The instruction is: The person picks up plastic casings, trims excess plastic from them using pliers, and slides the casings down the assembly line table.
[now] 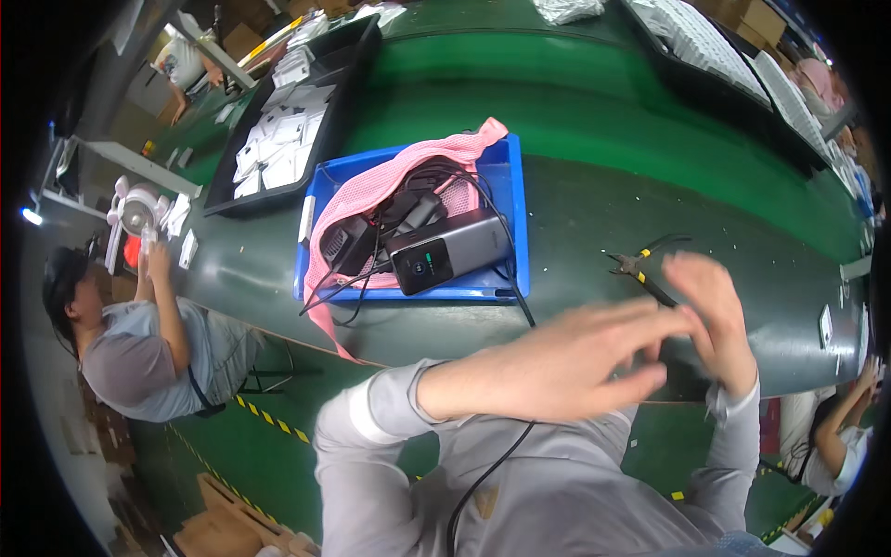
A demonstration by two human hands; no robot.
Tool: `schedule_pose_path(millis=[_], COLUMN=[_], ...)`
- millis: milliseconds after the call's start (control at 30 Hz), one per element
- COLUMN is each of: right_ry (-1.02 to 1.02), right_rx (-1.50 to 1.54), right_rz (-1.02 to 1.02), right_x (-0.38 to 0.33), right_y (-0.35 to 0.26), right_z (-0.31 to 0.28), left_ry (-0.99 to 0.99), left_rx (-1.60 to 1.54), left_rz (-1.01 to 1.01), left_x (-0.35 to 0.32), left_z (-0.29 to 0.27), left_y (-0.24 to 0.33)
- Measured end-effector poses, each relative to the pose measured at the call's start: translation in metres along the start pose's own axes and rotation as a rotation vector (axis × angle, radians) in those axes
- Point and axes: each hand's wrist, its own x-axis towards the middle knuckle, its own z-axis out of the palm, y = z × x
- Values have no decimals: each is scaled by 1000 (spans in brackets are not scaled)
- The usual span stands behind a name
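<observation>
My left hand (575,357) reaches across to the right above the near edge of the dark green table (594,200). It is motion-blurred, with its fingers stretched out and apart. My right hand (715,316) is raised just beyond it, fingers curved, and the left fingertips meet its palm. I see nothing held in either hand, though the blur hides the spot where they meet. Black-handled pliers (640,267) lie on the table just behind my hands. A black cable (483,483) runs from the blue bin (515,186) over the table edge and down past my chest.
The blue bin holds a pink mesh bag (371,190), a dark grey box-shaped device (445,252) and tangled black cables. Black trays of white parts (278,139) stand at the back left and back right. A seated person (139,343) works at the left; another person's arm (835,436) shows at the right.
</observation>
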Motion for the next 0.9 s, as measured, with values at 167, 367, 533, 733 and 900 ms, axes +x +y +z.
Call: schedule_pose_path(millis=[167, 367, 533, 733, 900], right_ry=[-77, -98, -9, -196, 111], right_rx=[-170, -156, -220, -299, -520], right_rz=[100, 186, 93, 133, 186], right_x=[13, 20, 8, -12, -46], right_y=[35, 29, 47, 43, 43], right_z=[37, 31, 9, 15, 5], left_ry=[411, 212, 86, 194, 166], left_rx=[1134, 1152, 907, 816, 795], left_rz=[340, 368, 364, 364, 402], left_x=[33, 26, 43, 36, 32], left_z=[9, 14, 15, 20, 29], left_y=[-49, -88, -76, -68, -63])
